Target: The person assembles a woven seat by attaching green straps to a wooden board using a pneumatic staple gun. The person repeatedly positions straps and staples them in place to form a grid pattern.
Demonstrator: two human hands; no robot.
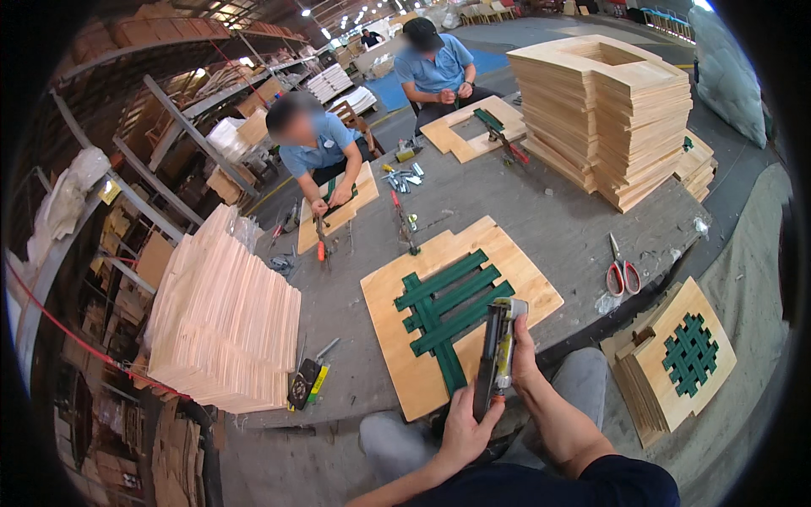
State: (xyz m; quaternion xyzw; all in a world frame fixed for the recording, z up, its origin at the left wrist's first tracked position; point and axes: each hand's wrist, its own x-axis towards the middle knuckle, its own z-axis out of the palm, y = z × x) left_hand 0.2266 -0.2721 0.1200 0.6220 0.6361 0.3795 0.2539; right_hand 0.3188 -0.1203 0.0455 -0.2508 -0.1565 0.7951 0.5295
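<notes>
Both of my hands are on a staple gun [503, 342], held upright above the near right part of a plywood panel [384, 308]. My right hand [525, 359] wraps round its side, with the silver head at the top. My left hand [469, 422] is closed at its lower end, beside a dark magazine strip; the fingertips partly hide what they pinch. Green webbing straps [448, 317] lie over the panel's cut-out. Several run crosswise, and a longer one comes down toward my left hand.
Plywood stacks stand left [224, 317] and back right [591, 127]. Red-handled scissors [623, 269] lie at the right edge; a small black-and-yellow box [308, 384] lies left. A woven-strap panel [688, 355] tops a lower-right stack. Two co-workers [325, 148] sit across the table.
</notes>
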